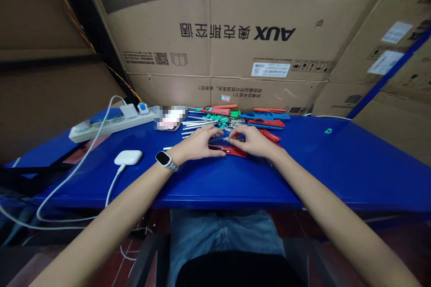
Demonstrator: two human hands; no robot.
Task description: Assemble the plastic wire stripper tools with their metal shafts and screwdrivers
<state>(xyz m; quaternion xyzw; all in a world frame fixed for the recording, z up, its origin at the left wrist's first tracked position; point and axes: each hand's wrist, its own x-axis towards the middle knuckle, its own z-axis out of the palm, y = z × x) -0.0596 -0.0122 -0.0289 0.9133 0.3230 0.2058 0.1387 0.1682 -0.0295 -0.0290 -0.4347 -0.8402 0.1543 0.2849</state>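
The left hand (202,142) is over the near part of the pile on the blue table (336,166), palm down, its thumb and fingers spread apart. The thumb lies against a red casing (236,151), which rests in front of the hands at the near edge of the pile; whether this hand really grips it or only touches it, I cannot tell. The right hand (251,140), just to the right, has its thumb and forefinger brought together on a small part (228,139), too small to make out well, above the far side of the red casing. A watch (164,158) is on the left wrist.

On the far side of the hands lie more lighter-like pieces: a red one (215,110) at the far left of the pile, a blue one (266,116) to the right, and another red one (266,123) just nearer than the blue. Metal rods (198,123) lie side by side to the left, with small green parts (222,122) beside them.

Farther left are a phone (171,119), a white power strip (114,126) and, nearer, a white case (128,157) with a cable (112,181). A single green piece (328,130) lies well apart on the right, and a large cardboard box (215,54) stands upright at the far side
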